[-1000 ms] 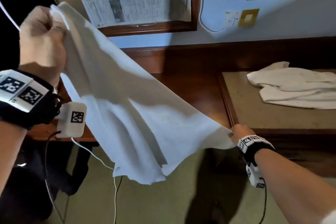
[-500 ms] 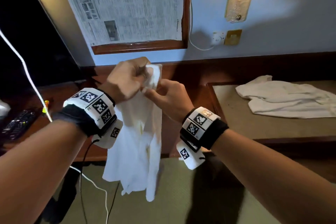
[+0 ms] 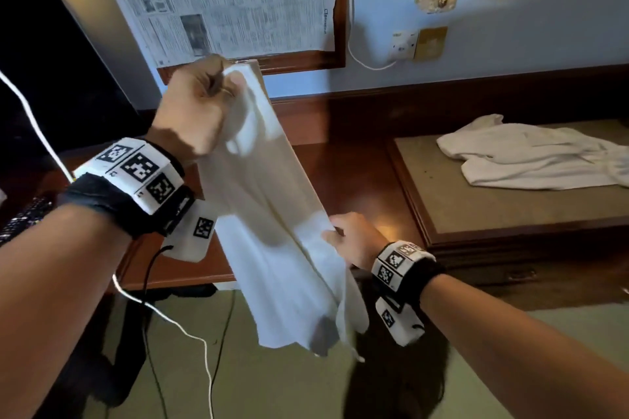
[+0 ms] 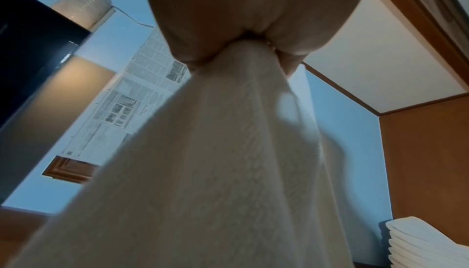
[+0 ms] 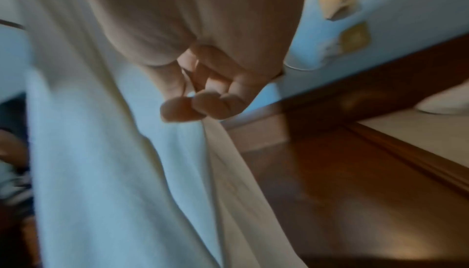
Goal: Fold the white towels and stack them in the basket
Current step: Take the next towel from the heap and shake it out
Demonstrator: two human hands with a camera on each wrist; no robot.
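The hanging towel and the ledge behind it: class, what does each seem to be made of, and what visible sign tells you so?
Hanging towel: soft white woven cloth, probably cotton; it drapes in folds, and the left wrist view shows a fine textured weave.

Ledge: dark reddish-brown wood or wood veneer with a glossy finish; lamp light reflects off it.
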